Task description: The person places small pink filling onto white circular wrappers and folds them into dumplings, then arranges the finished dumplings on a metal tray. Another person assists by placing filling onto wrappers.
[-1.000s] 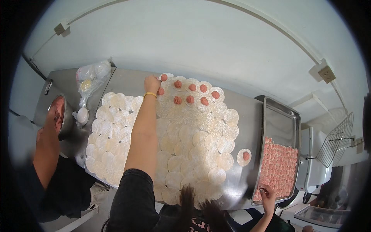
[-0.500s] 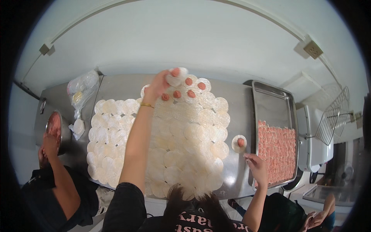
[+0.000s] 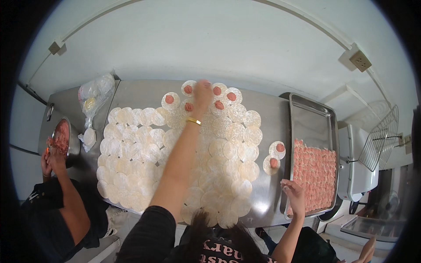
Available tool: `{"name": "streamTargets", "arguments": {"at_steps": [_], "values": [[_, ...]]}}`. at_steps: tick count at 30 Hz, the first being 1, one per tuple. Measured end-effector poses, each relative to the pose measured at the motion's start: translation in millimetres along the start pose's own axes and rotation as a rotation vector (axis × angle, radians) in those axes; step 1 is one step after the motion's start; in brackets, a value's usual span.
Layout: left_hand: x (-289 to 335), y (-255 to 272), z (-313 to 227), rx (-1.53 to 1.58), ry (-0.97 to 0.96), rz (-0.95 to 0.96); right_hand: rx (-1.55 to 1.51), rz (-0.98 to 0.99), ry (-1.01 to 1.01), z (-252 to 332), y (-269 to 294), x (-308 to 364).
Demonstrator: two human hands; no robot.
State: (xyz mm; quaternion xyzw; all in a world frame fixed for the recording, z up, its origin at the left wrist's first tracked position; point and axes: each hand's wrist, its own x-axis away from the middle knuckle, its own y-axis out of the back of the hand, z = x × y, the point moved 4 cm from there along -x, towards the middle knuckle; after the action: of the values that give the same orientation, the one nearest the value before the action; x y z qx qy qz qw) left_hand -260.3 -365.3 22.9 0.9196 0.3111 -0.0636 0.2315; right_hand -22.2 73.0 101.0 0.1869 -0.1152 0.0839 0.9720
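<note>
Over the far edge of a large spread of round, pale dumpling wrappers [image 3: 219, 151] reaches my left hand [image 3: 202, 93]. Its fingers are blurred and point away from me, among wrappers topped with lumps of pink minced meat [image 3: 188, 89]; what lies under the hand is hidden. At the right my right hand [image 3: 293, 189] hovers by the tray's near left edge, fingers loosely bent and apart, nothing seen in them. Just beyond it, two meat-topped wrappers [image 3: 273, 164] lie side by side on the steel table [image 3: 272, 118].
A metal tray [image 3: 309, 103] at the right holds rows of pink-filled pieces. At the left, a co-worker's hands [image 3: 53, 162] work at a bowl of minced meat [image 3: 62, 131]. A plastic bag [image 3: 97, 92] lies behind it. A wire rack [image 3: 379, 139] stands at far right.
The meat-topped wrapper my left hand held is gone from it; a second one now lies at the right beside the first. My left hand is farther right; my right hand has dropped slightly nearer.
</note>
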Motion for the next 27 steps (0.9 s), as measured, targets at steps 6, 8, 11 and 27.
{"name": "streamTargets", "arguments": {"at_steps": [6,8,11,27], "values": [[-74,78,82,-0.717,0.107,0.124,-0.006,0.073,0.136,16,-31,-107],[-75,83,90,-0.693,0.167,0.235,0.082,0.027,0.208,25,-54,-178],[-72,85,91,-0.686,0.158,0.351,0.155,-0.055,0.321,37,-97,-274],[-61,97,71,0.837,0.651,0.329,0.173,-0.273,0.123,35,-174,-376]]}}
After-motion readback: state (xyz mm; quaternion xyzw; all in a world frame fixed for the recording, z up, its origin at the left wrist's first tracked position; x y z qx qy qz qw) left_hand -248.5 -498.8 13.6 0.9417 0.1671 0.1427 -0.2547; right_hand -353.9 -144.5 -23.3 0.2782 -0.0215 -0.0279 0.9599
